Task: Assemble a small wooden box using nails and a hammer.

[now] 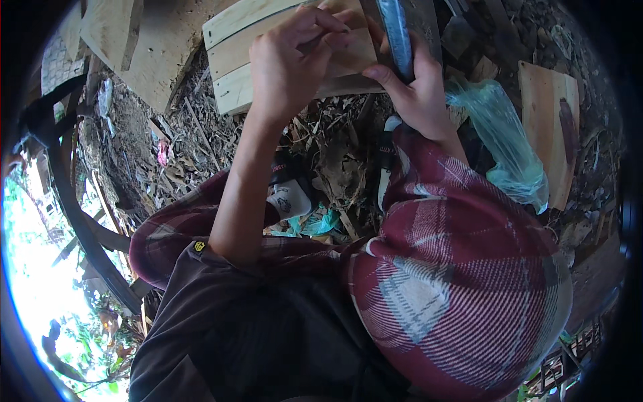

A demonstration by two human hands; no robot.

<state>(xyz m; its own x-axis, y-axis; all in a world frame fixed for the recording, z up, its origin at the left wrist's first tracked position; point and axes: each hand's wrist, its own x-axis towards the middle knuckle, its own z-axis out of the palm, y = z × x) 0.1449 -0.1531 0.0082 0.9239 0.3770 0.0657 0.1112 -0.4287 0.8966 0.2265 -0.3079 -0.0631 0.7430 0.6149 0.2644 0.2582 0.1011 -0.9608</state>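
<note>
A small panel of pale wooden slats (234, 60) lies ahead of me at the top, with small dark nail marks along its left end. My left hand (291, 63) is over its middle, fingers bent and pinched together; what they hold, if anything, is too small to make out. My right hand (418, 90) grips an upright blue tube-like tool (394, 30) at the panel's right side, thumb at the panel's lower right. The top of the tool runs out of view, and its lower end is in my hand.
Boards (137, 70) lie at upper left, another wooden piece (546, 134) at right beside a crumpled green plastic bag (502, 154). A dark curved frame (80, 228) stands at left. Dry leaves and scraps (201, 141) cover the ground around my feet and plaid-covered legs (455, 261).
</note>
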